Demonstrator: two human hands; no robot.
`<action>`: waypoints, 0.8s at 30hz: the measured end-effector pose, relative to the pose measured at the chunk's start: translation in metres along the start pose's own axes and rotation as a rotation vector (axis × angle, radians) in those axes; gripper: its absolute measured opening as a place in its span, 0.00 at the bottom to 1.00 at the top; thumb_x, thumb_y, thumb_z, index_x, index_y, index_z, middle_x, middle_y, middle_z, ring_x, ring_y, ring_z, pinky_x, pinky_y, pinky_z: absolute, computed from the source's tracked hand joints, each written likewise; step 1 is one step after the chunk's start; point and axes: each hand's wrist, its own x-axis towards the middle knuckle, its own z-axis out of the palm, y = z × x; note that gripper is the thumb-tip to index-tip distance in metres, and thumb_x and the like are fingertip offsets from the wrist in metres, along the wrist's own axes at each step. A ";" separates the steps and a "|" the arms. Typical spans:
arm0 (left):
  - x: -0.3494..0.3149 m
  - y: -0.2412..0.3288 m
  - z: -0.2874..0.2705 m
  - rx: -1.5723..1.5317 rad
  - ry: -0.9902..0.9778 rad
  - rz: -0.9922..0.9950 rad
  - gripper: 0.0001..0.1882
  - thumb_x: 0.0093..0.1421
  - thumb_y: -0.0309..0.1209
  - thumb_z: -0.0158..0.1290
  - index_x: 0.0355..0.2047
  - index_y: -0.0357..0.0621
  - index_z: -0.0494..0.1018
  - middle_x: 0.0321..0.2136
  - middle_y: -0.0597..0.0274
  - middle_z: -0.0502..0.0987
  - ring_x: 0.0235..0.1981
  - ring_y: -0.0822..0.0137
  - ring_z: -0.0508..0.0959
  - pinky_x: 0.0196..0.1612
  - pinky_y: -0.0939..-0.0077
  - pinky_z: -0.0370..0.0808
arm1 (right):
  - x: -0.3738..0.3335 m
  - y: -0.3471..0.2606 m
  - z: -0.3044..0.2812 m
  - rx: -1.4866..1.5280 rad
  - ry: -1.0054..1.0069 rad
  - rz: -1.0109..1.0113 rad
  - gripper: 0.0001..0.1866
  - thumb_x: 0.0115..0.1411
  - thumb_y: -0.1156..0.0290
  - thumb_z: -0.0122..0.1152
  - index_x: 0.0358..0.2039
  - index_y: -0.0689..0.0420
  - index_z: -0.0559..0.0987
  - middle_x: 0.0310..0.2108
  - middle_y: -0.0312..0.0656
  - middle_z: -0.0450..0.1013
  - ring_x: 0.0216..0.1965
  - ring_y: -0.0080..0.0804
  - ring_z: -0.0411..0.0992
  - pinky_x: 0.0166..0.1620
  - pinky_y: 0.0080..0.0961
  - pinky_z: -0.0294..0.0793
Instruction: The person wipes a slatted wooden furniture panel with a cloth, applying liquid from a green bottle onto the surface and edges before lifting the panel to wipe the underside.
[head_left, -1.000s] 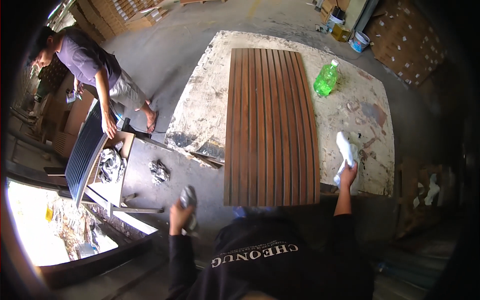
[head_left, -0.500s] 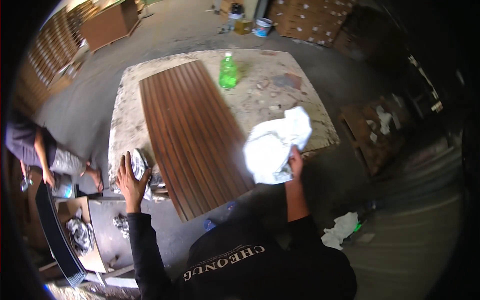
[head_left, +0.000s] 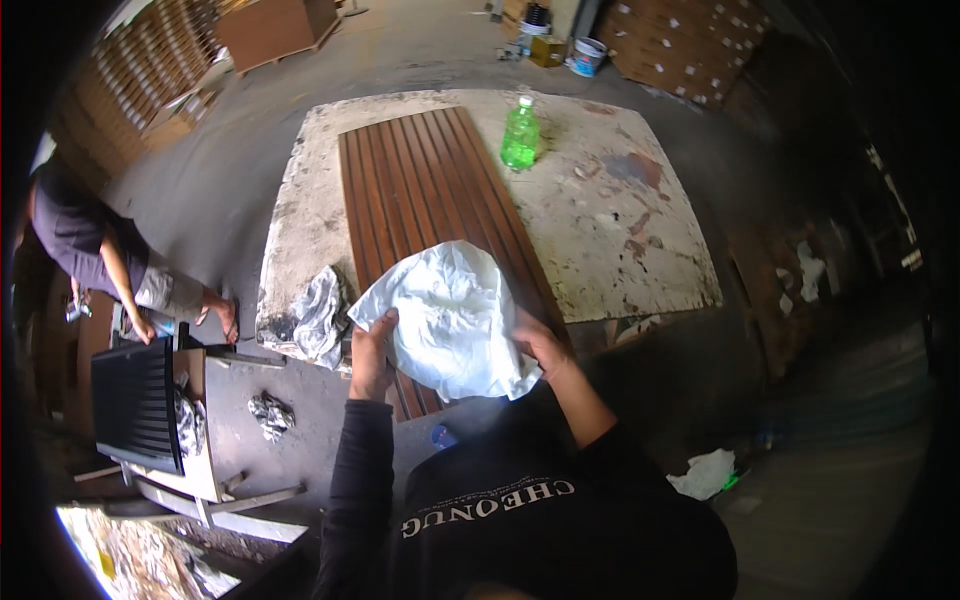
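Note:
A white cloth (head_left: 445,318) is spread between my two hands, over the near part of a brown grooved wooden panel (head_left: 430,180). My left hand (head_left: 372,352) pinches the cloth's left edge, thumb on top. At its right edge my right hand (head_left: 543,347) grips it, a little blurred. The panel lies on a stained pale table (head_left: 620,240), its near end jutting past the table edge. A crumpled grey-and-white rag (head_left: 321,318) rests at the table's near left corner, beside my left hand. Beyond the panel stands a clear bottle of green liquid (head_left: 520,135).
On the left, a person (head_left: 105,245) in a dark top handles a black grooved panel (head_left: 135,405) over a stand. Another rag (head_left: 271,415) lies on the floor. White cloth (head_left: 705,473) sits low on the right. A bucket (head_left: 587,57) and stacked boards (head_left: 685,45) stand behind.
My left hand, open and bare before, now grips the cloth's left edge. The cloth moved left over the panel and spread out. The other person's black panel turned to show its face.

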 end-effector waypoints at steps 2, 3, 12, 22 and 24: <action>0.017 0.005 -0.009 0.131 0.025 0.068 0.11 0.57 0.24 0.49 0.41 0.33 0.70 0.33 0.62 0.76 0.32 0.72 0.75 0.35 0.78 0.72 | 0.015 -0.001 0.002 -0.001 0.170 0.058 0.25 0.59 0.66 0.46 0.58 0.55 0.63 0.52 0.41 0.65 0.52 0.31 0.65 0.53 0.26 0.64; 0.030 0.002 -0.017 0.230 0.066 0.105 0.12 0.57 0.24 0.50 0.42 0.33 0.70 0.33 0.63 0.76 0.31 0.72 0.75 0.34 0.78 0.72 | 0.030 0.009 -0.020 0.024 0.201 0.064 0.25 0.60 0.64 0.45 0.58 0.55 0.63 0.55 0.41 0.64 0.53 0.32 0.64 0.55 0.29 0.62; 0.046 -0.077 -0.076 1.118 0.790 0.308 0.40 0.49 0.35 0.59 0.59 0.37 0.54 0.55 0.43 0.61 0.53 0.52 0.66 0.54 0.63 0.63 | 0.089 -0.018 -0.061 -0.604 0.113 -0.175 0.33 0.57 0.60 0.59 0.58 0.56 0.58 0.58 0.50 0.60 0.54 0.42 0.65 0.53 0.42 0.65; 0.085 -0.126 0.071 1.802 0.600 -0.010 0.41 0.51 0.58 0.46 0.63 0.61 0.53 0.66 0.50 0.42 0.66 0.41 0.35 0.60 0.35 0.29 | 0.142 -0.046 -0.103 -1.705 -0.003 -0.417 0.35 0.51 0.55 0.59 0.58 0.49 0.61 0.64 0.49 0.47 0.65 0.56 0.41 0.62 0.59 0.42; 0.091 -0.120 0.061 1.824 0.574 0.197 0.37 0.50 0.46 0.50 0.62 0.60 0.57 0.65 0.57 0.48 0.66 0.46 0.42 0.63 0.40 0.32 | 0.135 -0.044 -0.098 -1.651 -0.084 -0.442 0.35 0.50 0.55 0.59 0.58 0.50 0.62 0.64 0.48 0.46 0.66 0.55 0.40 0.62 0.61 0.40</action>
